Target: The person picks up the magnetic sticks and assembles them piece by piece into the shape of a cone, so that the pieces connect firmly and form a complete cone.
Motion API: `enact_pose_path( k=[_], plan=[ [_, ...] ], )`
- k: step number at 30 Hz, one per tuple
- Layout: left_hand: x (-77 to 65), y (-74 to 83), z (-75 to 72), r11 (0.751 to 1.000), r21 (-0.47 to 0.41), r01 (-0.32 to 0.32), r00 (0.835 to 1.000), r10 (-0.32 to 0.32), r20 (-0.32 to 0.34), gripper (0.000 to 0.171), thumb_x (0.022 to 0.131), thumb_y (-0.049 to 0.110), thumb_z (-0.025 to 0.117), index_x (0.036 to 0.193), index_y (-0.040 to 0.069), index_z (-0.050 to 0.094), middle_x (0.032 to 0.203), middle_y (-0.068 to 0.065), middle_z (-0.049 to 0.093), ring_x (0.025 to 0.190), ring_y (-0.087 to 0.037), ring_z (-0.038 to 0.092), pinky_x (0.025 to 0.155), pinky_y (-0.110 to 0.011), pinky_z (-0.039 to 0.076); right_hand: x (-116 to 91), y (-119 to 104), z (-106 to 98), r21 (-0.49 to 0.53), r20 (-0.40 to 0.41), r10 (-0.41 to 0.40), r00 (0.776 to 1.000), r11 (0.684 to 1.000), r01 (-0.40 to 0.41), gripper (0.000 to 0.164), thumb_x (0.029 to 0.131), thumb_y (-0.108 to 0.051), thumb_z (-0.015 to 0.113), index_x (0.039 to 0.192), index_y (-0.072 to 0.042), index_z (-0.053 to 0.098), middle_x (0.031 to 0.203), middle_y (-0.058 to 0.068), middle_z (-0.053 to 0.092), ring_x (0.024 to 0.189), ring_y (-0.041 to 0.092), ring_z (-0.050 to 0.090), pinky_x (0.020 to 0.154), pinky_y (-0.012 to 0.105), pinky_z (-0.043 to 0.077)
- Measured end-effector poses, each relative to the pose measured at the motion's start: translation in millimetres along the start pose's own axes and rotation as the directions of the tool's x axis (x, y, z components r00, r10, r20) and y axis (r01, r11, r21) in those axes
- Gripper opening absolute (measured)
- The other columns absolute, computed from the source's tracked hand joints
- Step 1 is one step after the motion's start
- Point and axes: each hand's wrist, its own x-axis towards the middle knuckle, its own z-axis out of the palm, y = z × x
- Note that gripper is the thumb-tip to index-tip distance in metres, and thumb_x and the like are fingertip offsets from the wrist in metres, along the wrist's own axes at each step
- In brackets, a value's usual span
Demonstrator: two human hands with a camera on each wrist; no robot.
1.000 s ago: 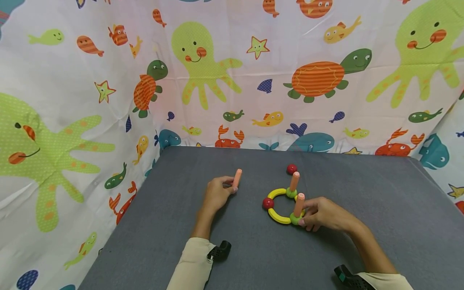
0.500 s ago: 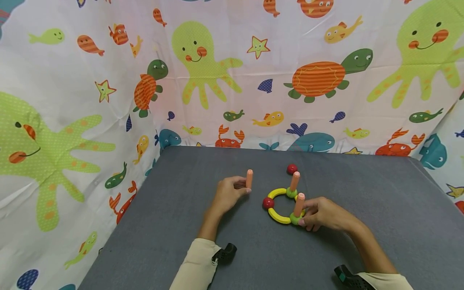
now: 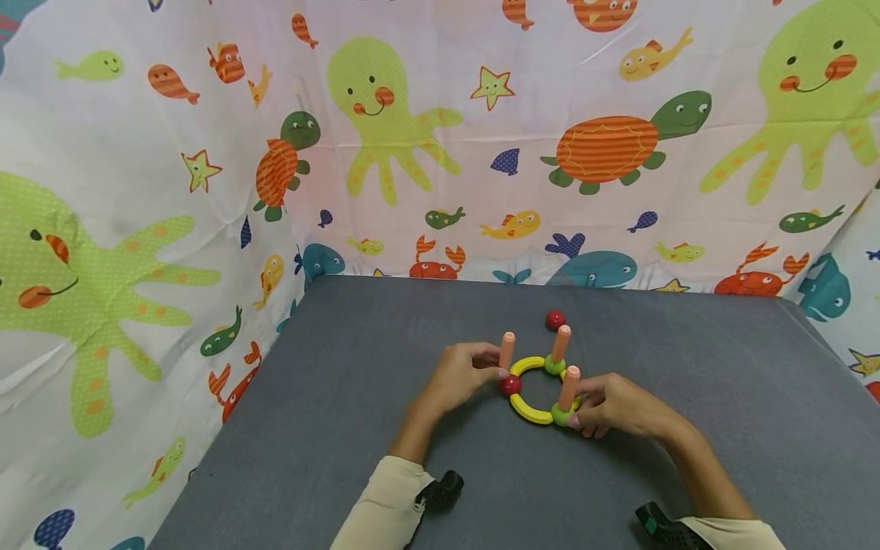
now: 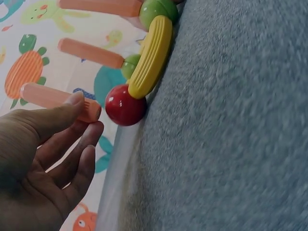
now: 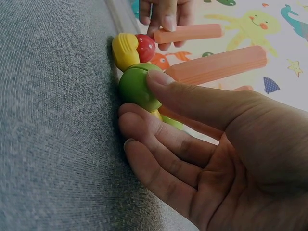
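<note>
Curved yellow pieces [image 3: 529, 410] and balls form a ring lying on the grey surface. Salmon-coloured pegs stand in its two green balls, the far one [image 3: 554, 366] and the near one [image 3: 560, 415]. My left hand [image 3: 457, 374] pinches a third salmon peg [image 4: 48, 96] between thumb and fingers. That peg is upright, its lower end close to the ring's red ball [image 4: 125, 105]; a small gap shows between them in the left wrist view. My right hand [image 3: 615, 405] holds the near green ball [image 5: 139, 87], thumb on one side and fingers on the other, hiding part of the ring's right side.
A loose red ball [image 3: 555, 320] lies behind the ring, near the far peg. The grey table surface [image 3: 722, 359] spreads around the ring. A white curtain [image 3: 440, 153] printed with sea animals hangs at the back and the left.
My left hand has carried its peg to the right, from well left of the ring to beside the red ball. My right hand has stayed on the near green ball.
</note>
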Motion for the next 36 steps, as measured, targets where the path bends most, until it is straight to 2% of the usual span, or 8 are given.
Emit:
enact_pose_path(
  k=[11, 23, 30, 33, 36],
  plan=[
    [1.4, 4.8, 11.9, 1.000, -0.012, -0.020, 1.000, 0.021, 0.012, 0.026, 0.096, 0.022, 0.082, 0.120, 0.013, 0.078, 0.107, 0.004, 0.078, 0.093, -0.003, 0.069, 0.086, -0.021, 0.057, 0.2, 1.3, 0.8, 0.033, -0.002, -0.013, 1.000, 0.999, 0.013, 0.026, 0.096, -0.014, 0.078, 0.118, -0.001, 0.073, 0.088, 0.012, 0.076, 0.076, 0.028, 0.072, 0.065, 0.040, 0.062],
    [1.0, 7.6, 10.4, 1.000, -0.001, 0.010, 0.999, -0.010, 0.031, 0.030, 0.096, 0.022, 0.081, 0.125, 0.014, 0.077, 0.110, 0.004, 0.078, 0.098, -0.004, 0.069, 0.090, -0.024, 0.057, 0.3, 1.1, 0.3, 0.020, 0.009, -0.014, 1.000, 1.000, 0.014, 0.023, 0.098, -0.016, 0.077, 0.117, -0.003, 0.073, 0.088, 0.011, 0.076, 0.077, 0.027, 0.072, 0.066, 0.040, 0.062],
    [0.8, 7.6, 10.5, 1.000, 0.028, 0.005, 1.000, -0.006, 0.027, 0.033, 0.097, 0.023, 0.080, 0.128, 0.014, 0.077, 0.114, 0.004, 0.078, 0.101, -0.005, 0.069, 0.093, -0.025, 0.057, -1.6, 0.4, -5.8, 0.000, 0.032, -0.010, 0.999, 1.000, 0.010, 0.032, 0.099, -0.018, 0.076, 0.127, -0.006, 0.068, 0.091, 0.013, 0.073, 0.081, 0.028, 0.070, 0.070, 0.041, 0.063],
    [0.5, 7.1, 11.0, 0.999, 0.036, 0.005, 1.000, -0.006, 0.027, 0.033, 0.097, 0.024, 0.080, 0.128, 0.014, 0.077, 0.114, 0.005, 0.077, 0.102, -0.005, 0.069, 0.093, -0.025, 0.057, -4.4, 1.0, -10.9, -0.002, 0.004, -0.010, 1.000, 1.000, 0.010, 0.037, 0.098, -0.016, 0.075, 0.132, -0.002, 0.067, 0.095, 0.014, 0.074, 0.084, 0.028, 0.069, 0.071, 0.041, 0.063],
    [0.1, 7.6, 11.8, 0.999, 0.036, 0.000, 1.000, -0.001, 0.025, 0.033, 0.097, 0.025, 0.080, 0.128, 0.015, 0.077, 0.114, 0.005, 0.078, 0.102, -0.005, 0.069, 0.092, -0.025, 0.057, -6.4, 2.3, -15.4, -0.017, -0.077, -0.005, 0.997, 1.000, 0.004, 0.039, 0.098, -0.015, 0.074, 0.133, 0.001, 0.067, 0.096, 0.014, 0.074, 0.084, 0.028, 0.068, 0.071, 0.040, 0.062]
  ],
)
